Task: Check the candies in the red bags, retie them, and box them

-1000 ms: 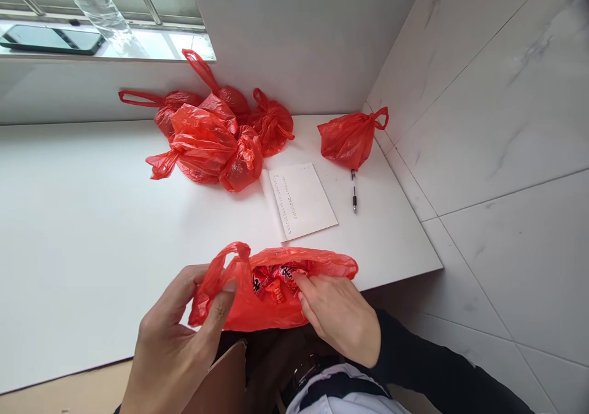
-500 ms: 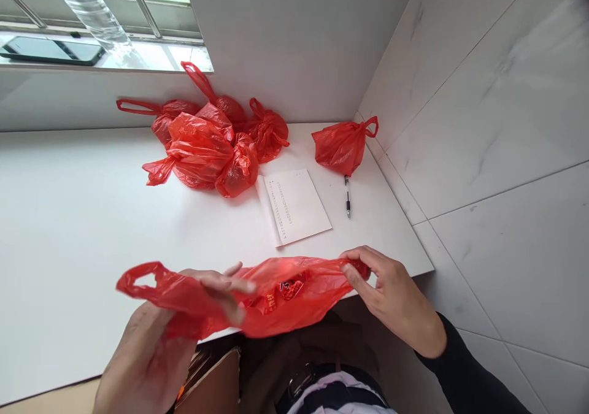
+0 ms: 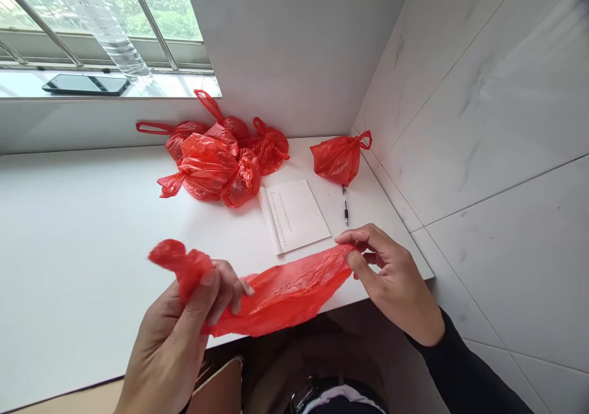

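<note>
A red plastic bag (image 3: 285, 291) stretches sideways between my hands at the table's front edge. My left hand (image 3: 193, 310) is closed around its gathered left end, and a bunched tuft of the bag sticks up past my thumb. On the other end, my right hand (image 3: 381, 273) pinches the bag's corner between thumb and fingers. The plastic is folded over, so whatever lies inside is hidden. Just beyond the bag lies an open notebook (image 3: 299, 214) with handwritten columns, and a pen (image 3: 346, 205) rests to its right.
Several knotted red bags (image 3: 211, 162) sit piled against the back wall. Another tied red bag (image 3: 338, 159) stands near the tiled right wall (image 3: 497, 218). A phone (image 3: 85, 84) and a clear bottle (image 3: 115, 43) are on the windowsill. Below the table edge is a cardboard box (image 3: 218, 389).
My left fingers have closed around the bag's left end, bunching its handle. The bag's opening has folded shut, hiding the printed packets seen inside before. My right hand keeps its pinch.
</note>
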A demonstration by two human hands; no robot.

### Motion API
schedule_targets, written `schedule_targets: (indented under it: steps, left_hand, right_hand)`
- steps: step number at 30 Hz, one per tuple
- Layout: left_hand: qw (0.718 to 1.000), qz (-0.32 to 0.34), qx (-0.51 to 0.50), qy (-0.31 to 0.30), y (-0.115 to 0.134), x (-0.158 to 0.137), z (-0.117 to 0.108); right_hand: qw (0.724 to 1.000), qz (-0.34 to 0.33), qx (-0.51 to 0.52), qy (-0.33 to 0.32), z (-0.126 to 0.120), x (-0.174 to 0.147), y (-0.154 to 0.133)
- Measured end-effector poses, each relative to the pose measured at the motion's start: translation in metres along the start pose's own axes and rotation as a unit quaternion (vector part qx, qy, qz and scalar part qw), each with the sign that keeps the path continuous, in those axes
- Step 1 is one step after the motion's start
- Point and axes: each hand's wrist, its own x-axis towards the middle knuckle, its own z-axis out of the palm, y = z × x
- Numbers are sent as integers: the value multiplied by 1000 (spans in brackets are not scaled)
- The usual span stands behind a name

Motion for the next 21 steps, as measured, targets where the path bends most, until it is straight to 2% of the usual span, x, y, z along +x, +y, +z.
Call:
schedule_targets:
  steps: [4,7,9,12,15,18,21]
  left_hand:
    - [998,-12,-55,27,2,-1,0]
    - [995,-47,-86,25,7,-3,4]
    - [992,-80,-100,16,11,-4,9]
    - [991,-79,-104,-23,12,-1,14]
    - [992,-97,-77,-36,10,7,16]
    - [990,-133,-1,-51,7,13,20]
    - [987,-105,77,-92,4,17,26]
  right_hand:
    - [997,45,-62,10,3,8,18]
    - [996,53,-75,1,6,12,27]
    - [997,49,-64,-13,7,14,29]
    - [997,65,-4,-48,7,14,27]
    - [991,79,62,-91,6,14,21]
    - [985,67,111,-110,9,13,9]
    - [984,32,137,-109,14,13,-5]
